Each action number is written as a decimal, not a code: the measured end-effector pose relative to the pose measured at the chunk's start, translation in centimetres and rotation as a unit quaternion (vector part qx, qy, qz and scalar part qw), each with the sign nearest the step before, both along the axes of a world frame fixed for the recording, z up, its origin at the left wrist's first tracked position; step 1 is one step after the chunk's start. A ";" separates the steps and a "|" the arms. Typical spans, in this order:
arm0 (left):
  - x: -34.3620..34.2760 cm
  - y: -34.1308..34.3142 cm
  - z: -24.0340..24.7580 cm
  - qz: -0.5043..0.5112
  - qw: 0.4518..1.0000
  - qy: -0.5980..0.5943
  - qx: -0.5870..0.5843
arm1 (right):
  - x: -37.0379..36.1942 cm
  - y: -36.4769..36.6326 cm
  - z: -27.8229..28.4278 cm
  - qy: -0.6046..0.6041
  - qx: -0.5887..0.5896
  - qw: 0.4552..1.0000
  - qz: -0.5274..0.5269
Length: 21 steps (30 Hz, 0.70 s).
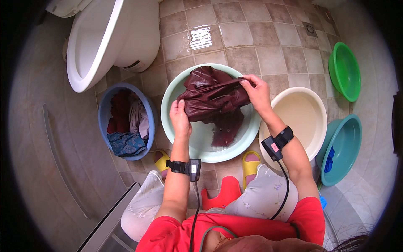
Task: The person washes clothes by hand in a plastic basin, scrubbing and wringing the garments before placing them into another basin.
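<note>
A wet, dark maroon garment (212, 94) is stretched between my two hands over a pale mint basin (170, 130) with water in it. My left hand (180, 117) pinches the cloth at its left side. On the opposite side, my right hand (257, 92) grips a gathered edge of it. The lower part of the garment hangs down into the water, and its exact kind cannot be made out.
At the left stands a blue basin (153, 113) of clothes, below a white toilet (138, 38). To the right are a cream basin (321, 126) with liquid, a teal basin (354, 143) holding something blue, and a green basin (346, 71). The tiled floor (235, 33) looks wet.
</note>
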<state>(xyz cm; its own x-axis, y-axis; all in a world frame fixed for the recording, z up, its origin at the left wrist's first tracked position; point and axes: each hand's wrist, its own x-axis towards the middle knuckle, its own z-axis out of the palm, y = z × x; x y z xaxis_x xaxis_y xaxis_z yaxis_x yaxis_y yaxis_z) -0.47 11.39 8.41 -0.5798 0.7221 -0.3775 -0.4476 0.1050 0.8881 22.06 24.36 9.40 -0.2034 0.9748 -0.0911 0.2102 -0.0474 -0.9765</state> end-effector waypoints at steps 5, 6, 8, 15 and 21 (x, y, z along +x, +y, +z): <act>-1.7 -0.5 -1.1 -0.013 0.960 0.266 -0.090 | -0.2 0.4 0.7 0.054 -0.067 0.996 0.018; -1.8 -0.7 -1.4 -0.010 0.946 0.312 -0.091 | -0.5 0.2 0.6 0.099 -0.094 0.990 0.037; -0.8 -0.1 -0.1 -0.019 0.868 0.482 -0.121 | -1.1 -0.4 1.2 0.168 -0.136 0.974 0.072; 4.2 0.7 2.9 -0.247 0.839 0.481 0.061 | -2.9 -2.3 5.2 0.263 -0.238 0.921 0.159; 6.0 0.1 1.5 -0.305 0.793 0.520 -0.086 | -2.9 -2.9 6.7 0.305 -0.272 0.895 0.182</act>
